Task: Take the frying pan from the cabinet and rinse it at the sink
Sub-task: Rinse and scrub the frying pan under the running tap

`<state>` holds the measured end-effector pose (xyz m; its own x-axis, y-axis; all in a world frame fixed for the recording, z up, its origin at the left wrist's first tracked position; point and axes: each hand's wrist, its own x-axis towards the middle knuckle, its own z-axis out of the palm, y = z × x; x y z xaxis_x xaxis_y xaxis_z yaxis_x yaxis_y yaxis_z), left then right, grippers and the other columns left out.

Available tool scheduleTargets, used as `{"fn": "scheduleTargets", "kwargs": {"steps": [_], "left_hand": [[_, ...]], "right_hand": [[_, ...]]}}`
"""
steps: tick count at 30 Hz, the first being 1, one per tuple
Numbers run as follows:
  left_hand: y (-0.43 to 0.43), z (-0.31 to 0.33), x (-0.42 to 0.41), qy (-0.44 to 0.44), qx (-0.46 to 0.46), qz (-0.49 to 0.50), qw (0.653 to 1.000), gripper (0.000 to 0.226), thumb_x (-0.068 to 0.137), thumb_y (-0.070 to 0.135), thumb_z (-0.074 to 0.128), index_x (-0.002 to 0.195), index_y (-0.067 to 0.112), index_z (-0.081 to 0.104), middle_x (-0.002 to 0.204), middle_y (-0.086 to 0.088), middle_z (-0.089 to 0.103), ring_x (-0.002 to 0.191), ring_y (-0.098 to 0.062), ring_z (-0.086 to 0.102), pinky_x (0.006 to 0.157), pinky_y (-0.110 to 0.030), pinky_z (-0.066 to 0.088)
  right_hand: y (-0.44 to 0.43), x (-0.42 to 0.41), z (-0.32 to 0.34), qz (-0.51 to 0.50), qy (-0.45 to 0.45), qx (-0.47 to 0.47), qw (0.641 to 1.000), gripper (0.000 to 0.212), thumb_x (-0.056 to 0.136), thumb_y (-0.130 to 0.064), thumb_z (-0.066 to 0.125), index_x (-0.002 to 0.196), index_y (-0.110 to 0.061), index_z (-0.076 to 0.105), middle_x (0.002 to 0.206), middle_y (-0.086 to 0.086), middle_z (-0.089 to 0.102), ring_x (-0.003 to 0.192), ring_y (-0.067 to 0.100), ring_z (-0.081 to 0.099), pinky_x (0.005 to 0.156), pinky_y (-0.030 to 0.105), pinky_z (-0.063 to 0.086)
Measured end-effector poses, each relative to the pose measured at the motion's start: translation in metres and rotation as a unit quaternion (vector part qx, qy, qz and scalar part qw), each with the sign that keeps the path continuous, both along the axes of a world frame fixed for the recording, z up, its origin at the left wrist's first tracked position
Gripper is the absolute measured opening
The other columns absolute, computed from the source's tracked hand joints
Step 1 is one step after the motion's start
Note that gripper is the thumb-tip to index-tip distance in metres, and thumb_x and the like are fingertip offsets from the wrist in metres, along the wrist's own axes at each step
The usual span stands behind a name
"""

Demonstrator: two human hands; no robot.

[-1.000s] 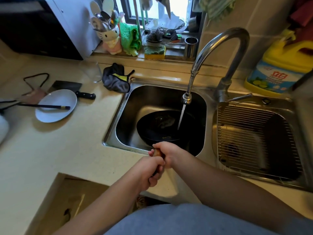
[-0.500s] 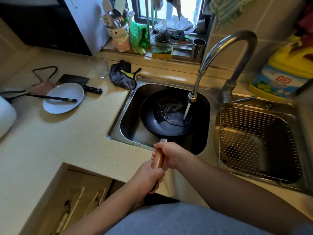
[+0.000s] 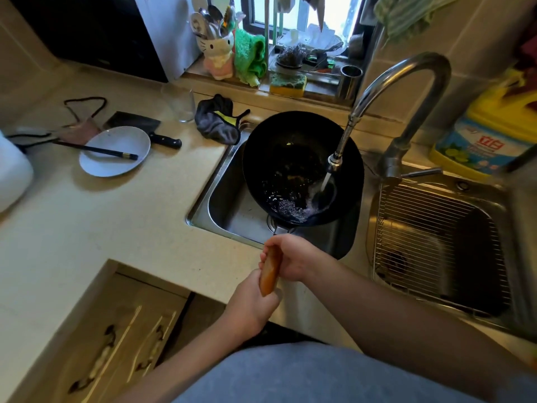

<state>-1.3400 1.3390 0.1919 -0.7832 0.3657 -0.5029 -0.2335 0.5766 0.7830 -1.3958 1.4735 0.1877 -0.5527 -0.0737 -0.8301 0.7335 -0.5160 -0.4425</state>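
A black frying pan (image 3: 290, 158) is tilted steeply up over the left sink basin (image 3: 232, 207), its far rim raised above the sink's back edge. Water runs from the faucet (image 3: 406, 82) onto the pan's lower right side and pools there. The pan's orange wooden handle (image 3: 270, 271) points toward me. My right hand (image 3: 296, 257) grips the handle's upper part, and my left hand (image 3: 250, 306) holds its lower end.
On the counter to the left lie a white plate (image 3: 116, 149) with chopsticks, a cleaver (image 3: 139, 126), a glass (image 3: 180, 103) and a dark cloth (image 3: 218, 120). A wire rack (image 3: 436, 245) fills the right basin. A yellow detergent bottle (image 3: 488, 135) stands at right. Cabinet doors (image 3: 116, 338) sit below.
The pan has been lifted from lying low in the basin to a steep tilt, far rim up. Water has run down to its lower side. Both hands stayed on the handle.
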Motion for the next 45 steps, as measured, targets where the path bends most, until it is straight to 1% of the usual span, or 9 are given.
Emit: {"fn": "scheduleTargets", "kwargs": {"steps": [3, 8, 12, 19, 26, 33, 36, 40, 45], "left_hand": [[0.004, 0.001, -0.001, 0.019, -0.009, 0.011, 1.0, 0.019, 0.071, 0.024, 0.058, 0.089, 0.019, 0.055, 0.073, -0.007, 0.061, 0.06, -0.02, 0.057, 0.058, -0.044, 0.054], [0.006, 0.002, 0.002, 0.076, -0.042, 0.017, 0.996, 0.013, 0.077, 0.027, 0.059, 0.088, 0.026, 0.053, 0.072, 0.0, 0.061, 0.056, -0.011, 0.054, 0.048, -0.022, 0.043], [0.003, 0.009, -0.002, 0.092, -0.043, 0.017, 0.995, 0.012, 0.074, 0.027, 0.058, 0.084, 0.026, 0.052, 0.067, 0.003, 0.06, 0.052, -0.012, 0.052, 0.046, -0.022, 0.039], [-0.002, 0.031, -0.012, -0.005, 0.08, 0.018, 0.997, 0.016, 0.064, 0.023, 0.059, 0.076, 0.016, 0.051, 0.058, -0.001, 0.05, 0.051, -0.019, 0.045, 0.048, -0.037, 0.039], [-0.001, 0.043, -0.011, -0.114, 0.181, 0.023, 0.977, 0.011, 0.075, 0.004, 0.054, 0.08, 0.009, 0.045, 0.055, -0.007, 0.046, 0.038, -0.016, 0.036, 0.039, -0.025, 0.028], [0.008, 0.033, -0.002, -0.217, 0.263, 0.05, 0.939, 0.015, 0.09, -0.005, 0.044, 0.086, 0.009, 0.041, 0.056, -0.007, 0.044, 0.031, -0.012, 0.029, 0.033, -0.017, 0.018], [0.01, 0.025, -0.001, -0.207, 0.27, 0.032, 0.94, 0.013, 0.086, -0.001, 0.048, 0.091, 0.009, 0.042, 0.058, -0.008, 0.045, 0.035, -0.014, 0.032, 0.038, -0.023, 0.017], [0.008, 0.011, -0.002, -0.17, 0.245, -0.003, 0.954, 0.016, 0.078, 0.004, 0.054, 0.089, 0.009, 0.044, 0.06, -0.005, 0.045, 0.039, -0.011, 0.039, 0.037, -0.022, 0.032], [0.007, -0.007, -0.001, -0.08, 0.169, -0.013, 0.982, 0.018, 0.069, 0.013, 0.058, 0.083, 0.013, 0.047, 0.057, 0.002, 0.048, 0.043, -0.01, 0.044, 0.04, -0.025, 0.036]], "right_hand": [[0.003, -0.004, 0.004, 0.004, 0.012, 0.007, 1.0, 0.014, 0.084, 0.0, 0.049, 0.071, -0.006, 0.052, 0.057, 0.007, 0.05, 0.049, 0.019, 0.052, 0.062, 0.034, 0.05], [0.002, -0.006, 0.009, -0.004, 0.022, -0.016, 1.0, 0.013, 0.078, -0.003, 0.05, 0.066, -0.008, 0.052, 0.056, 0.005, 0.05, 0.049, 0.018, 0.05, 0.06, 0.033, 0.049], [0.0, -0.006, 0.014, -0.022, 0.035, -0.047, 0.998, 0.015, 0.08, -0.005, 0.049, 0.066, -0.009, 0.051, 0.057, 0.004, 0.05, 0.049, 0.017, 0.05, 0.057, 0.032, 0.049], [-0.002, -0.003, 0.027, -0.027, 0.044, -0.037, 0.998, 0.015, 0.088, -0.003, 0.047, 0.073, -0.007, 0.049, 0.06, 0.005, 0.048, 0.051, 0.017, 0.05, 0.058, 0.033, 0.049], [0.001, 0.005, 0.029, -0.023, 0.062, 0.029, 0.997, 0.006, 0.089, 0.002, 0.049, 0.088, -0.003, 0.048, 0.065, 0.011, 0.05, 0.056, 0.021, 0.052, 0.06, 0.036, 0.05], [0.01, 0.013, 0.017, -0.007, 0.086, 0.14, 0.986, 0.013, 0.092, -0.003, 0.055, 0.105, -0.002, 0.052, 0.072, 0.009, 0.057, 0.061, 0.017, 0.061, 0.059, 0.035, 0.054], [0.014, 0.015, 0.013, -0.002, 0.083, 0.147, 0.986, 0.007, 0.093, -0.005, 0.056, 0.099, -0.004, 0.054, 0.071, 0.007, 0.058, 0.061, 0.017, 0.062, 0.06, 0.035, 0.055], [0.015, 0.016, 0.01, -0.004, 0.08, 0.133, 0.988, 0.009, 0.094, -0.005, 0.057, 0.1, -0.005, 0.051, 0.074, 0.009, 0.057, 0.06, 0.019, 0.061, 0.061, 0.038, 0.055], [0.016, 0.019, 0.013, -0.002, 0.083, 0.078, 0.994, 0.015, 0.096, 0.0, 0.05, 0.082, -0.006, 0.051, 0.068, 0.008, 0.052, 0.058, 0.018, 0.057, 0.062, 0.037, 0.053]]}}
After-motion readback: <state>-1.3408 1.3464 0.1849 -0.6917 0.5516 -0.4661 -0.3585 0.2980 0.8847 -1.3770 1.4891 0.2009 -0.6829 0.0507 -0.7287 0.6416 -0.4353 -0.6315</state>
